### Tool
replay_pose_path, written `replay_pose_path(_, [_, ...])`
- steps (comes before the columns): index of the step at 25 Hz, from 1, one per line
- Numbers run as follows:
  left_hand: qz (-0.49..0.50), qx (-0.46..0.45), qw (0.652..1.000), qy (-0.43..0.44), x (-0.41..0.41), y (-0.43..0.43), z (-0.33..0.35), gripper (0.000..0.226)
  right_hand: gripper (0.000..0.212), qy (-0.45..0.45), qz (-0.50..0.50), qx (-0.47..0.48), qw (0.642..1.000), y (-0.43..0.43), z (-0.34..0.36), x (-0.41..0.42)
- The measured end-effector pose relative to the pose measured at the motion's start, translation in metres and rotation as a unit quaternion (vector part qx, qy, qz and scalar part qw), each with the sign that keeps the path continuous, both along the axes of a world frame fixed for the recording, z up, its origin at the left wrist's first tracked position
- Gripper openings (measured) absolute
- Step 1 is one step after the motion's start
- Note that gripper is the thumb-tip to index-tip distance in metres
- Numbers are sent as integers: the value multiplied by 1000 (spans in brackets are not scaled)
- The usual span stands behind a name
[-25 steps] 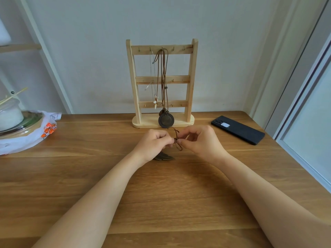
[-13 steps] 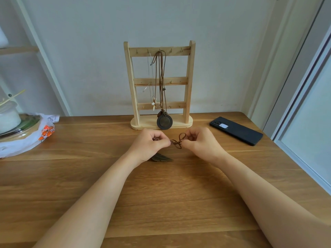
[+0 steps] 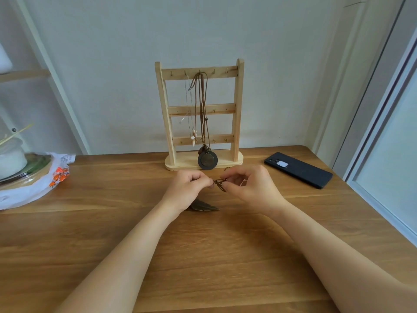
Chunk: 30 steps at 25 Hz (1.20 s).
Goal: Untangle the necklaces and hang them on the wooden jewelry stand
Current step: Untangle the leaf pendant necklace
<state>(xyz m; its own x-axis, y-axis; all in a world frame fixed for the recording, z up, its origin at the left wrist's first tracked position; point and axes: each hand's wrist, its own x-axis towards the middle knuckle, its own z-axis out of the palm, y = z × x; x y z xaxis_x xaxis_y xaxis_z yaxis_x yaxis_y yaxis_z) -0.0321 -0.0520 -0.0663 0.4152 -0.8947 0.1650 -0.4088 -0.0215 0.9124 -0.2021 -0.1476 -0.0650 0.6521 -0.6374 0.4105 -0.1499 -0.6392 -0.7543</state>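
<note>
On the near side of the wooden jewelry stand [image 3: 238, 105], the left hand [image 3: 188, 188] and right hand [image 3: 252, 188] each pinched the knotted brown cord [image 3: 220, 183]; teasing loops loose, not tugging, seemed wisest.

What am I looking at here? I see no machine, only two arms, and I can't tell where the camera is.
There is no robot here: these are a person's two bare arms. The single picture comes from a wide-angle camera worn on the person's head. It looks forward and down, so the arms reach in from the bottom edge. The left hand and the right hand each pinch a tangled brown cord just above the wooden table. A dark leaf-shaped pendant lies on the table by the left wrist. Behind the hands is the wooden jewelry stand, where a round-pendant necklace and a thin pale necklace already hang. A black phone lies to the right and a white bag to the left.
</note>
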Motion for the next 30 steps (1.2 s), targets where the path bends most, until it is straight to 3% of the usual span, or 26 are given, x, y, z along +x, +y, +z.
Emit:
replay_pose_path(2, [-23,3,1000,-9,-2,1,1,20,20,39,-12,-29,999,-2,-5,2])
replay_pose_path(5, [-30,6,999,-18,-1,1,0,18,14,29,8,-25,999,-3,-3,0])
replay_pose_path(9, [-24,15,999,-39,0,1,-1,16,4,-20,24,195,980,1,2,2])
replay_pose_path(13, [30,10,998,-62,8,0,-4,15,27,27,88,324,942,-5,5,-5])
replay_pose_path(17, [35,-2,999,-37,12,1,-1,13,12,-79,86,428,896,-15,12,-11])
replay_pose_path(20, [10,10,999,-50,6,2,2,17,12,-134,85,467,870,-20,11,-9])
replay_pose_path(22, [-13,22,998,-53,6,2,1,31,8,-136,93,465,870,-21,9,-6])
replay_pose_path(25, [-43,25,997,-51,4,1,-2,40,13,-120,54,414,901,-19,3,-5])
replay_pose_path(27, [-47,24,998,-46,3,1,-3,38,19,-101,7,317,943,-16,3,-7])
replay_pose_path(30, [-53,25,997,-52,3,1,-3,39,23,-13,-25,90,996,-11,4,-6])
